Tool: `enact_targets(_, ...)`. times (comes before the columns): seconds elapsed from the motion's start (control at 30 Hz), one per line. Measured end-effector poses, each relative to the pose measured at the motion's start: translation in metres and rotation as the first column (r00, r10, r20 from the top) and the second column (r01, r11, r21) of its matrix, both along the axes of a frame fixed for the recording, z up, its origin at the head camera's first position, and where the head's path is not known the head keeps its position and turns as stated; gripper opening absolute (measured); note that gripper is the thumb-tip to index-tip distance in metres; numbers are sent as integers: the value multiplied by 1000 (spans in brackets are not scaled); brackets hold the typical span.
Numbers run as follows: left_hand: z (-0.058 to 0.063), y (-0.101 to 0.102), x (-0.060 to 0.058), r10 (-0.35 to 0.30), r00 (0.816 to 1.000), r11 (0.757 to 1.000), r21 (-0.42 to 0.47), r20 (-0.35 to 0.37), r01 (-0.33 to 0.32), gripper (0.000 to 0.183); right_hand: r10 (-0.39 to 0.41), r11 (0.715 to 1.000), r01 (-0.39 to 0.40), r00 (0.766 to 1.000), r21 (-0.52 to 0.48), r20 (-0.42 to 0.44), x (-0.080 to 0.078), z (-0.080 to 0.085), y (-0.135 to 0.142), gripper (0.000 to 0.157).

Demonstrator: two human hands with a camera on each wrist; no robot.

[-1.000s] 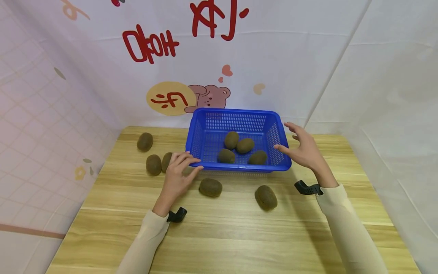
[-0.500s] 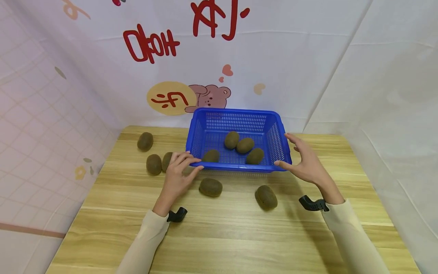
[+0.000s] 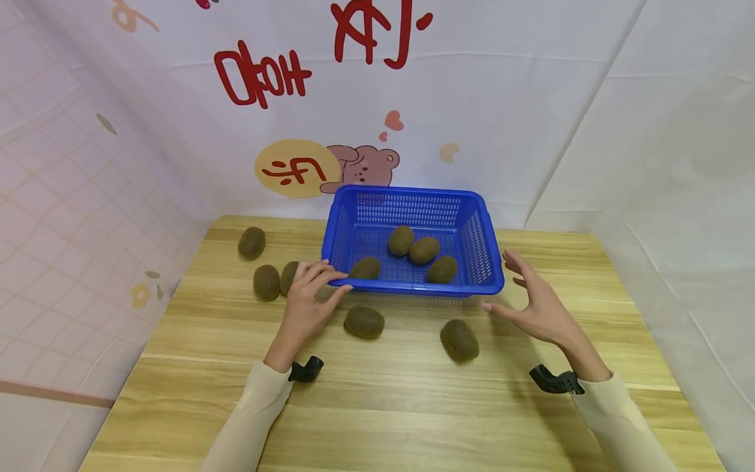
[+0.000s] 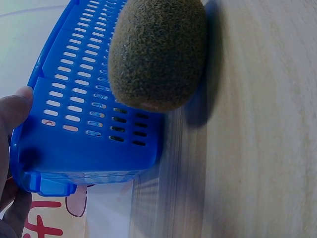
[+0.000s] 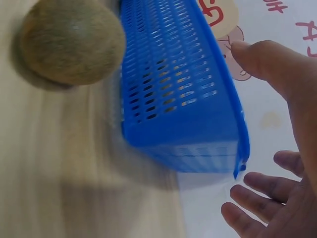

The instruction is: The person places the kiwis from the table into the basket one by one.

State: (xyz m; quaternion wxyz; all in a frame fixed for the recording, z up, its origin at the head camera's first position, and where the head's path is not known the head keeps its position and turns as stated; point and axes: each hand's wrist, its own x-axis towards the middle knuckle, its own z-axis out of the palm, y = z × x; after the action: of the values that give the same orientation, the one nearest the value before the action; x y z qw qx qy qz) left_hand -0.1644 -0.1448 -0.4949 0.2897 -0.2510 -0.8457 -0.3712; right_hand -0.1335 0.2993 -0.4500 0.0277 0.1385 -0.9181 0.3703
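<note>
Blue basket [image 3: 407, 287] at the centre of the head frame, upright on the wooden table [image 3: 413, 406], long axis from left to right, between both hands. Left hand [image 3: 308, 301] at its lower left corner, thumb and fingers bent round the rim, as the left wrist view also shows. Right hand [image 3: 539, 308] just beside the lower right corner, fingers and thumb spread, holding nothing, clear of the rim in the right wrist view. By judgement, the relation that counts most: a grip at the left end only, a narrow gap at the right, with the right hand nearer to that short side. Inside, four kiwifruit [image 3: 401, 241]: two near the middle, seemingly touching, and two along the front wall, well apart from each other. Below the basket in the frame, two more on the table: the left one close to horizontal, the right one slanting from upper left to lower right and nearer to the right hand. Farther left, another three, the closest partly hidden behind the left hand; impossible to tell whether touching it.
</note>
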Motion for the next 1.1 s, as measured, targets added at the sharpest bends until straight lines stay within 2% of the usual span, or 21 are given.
enact_targets(0.17,0,1,-1,0,1000,1000,11,-6,0,20,11,1000,-11,999,6,52,8,-9,6,103)
enact_targets(0.47,0,0,-1,-6,1000,1000,-1,9,6,20,77,997,-79,988,11,134,18,-33,7,85)
enact_targets(0.63,0,0,0,-5,1000,1000,2,11,5,20,148,988,-152,979,15,141,22,-41,-1,85)
enact_targets(0.87,1,0,1,-6,1000,1000,4,17,6,20,260,963,-267,957,34,126,27,-44,-20,84)
enact_targets(1.1,1,0,1,-8,1000,1000,7,14,8,21,298,952,-303,949,37,104,30,-44,-33,80)
